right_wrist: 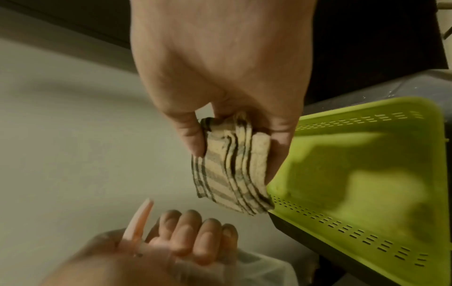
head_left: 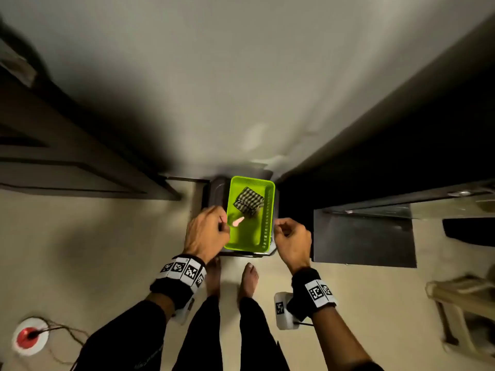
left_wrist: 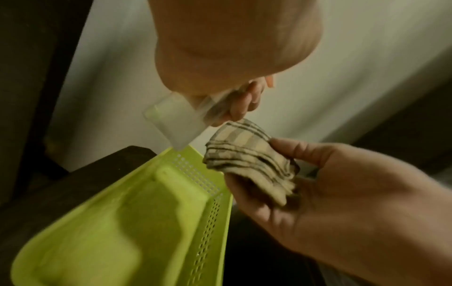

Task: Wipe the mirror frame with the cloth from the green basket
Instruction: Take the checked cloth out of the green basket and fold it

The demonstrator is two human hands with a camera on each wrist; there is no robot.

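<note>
Our right hand pinches the folded cloth between thumb and fingers; soft, light and floppy, it seems best gripped across its folds, while our left hand curls round a bottle.

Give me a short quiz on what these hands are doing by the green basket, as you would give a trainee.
1. Multiple choice: what does the right hand grip? A) a sponge B) a folded checked cloth C) a brush
2. True or false: the basket is red.
3. Which hand grips the clear bottle with the orange nozzle?
Key: 1 B; 2 false, it is green; 3 the left hand.
</note>
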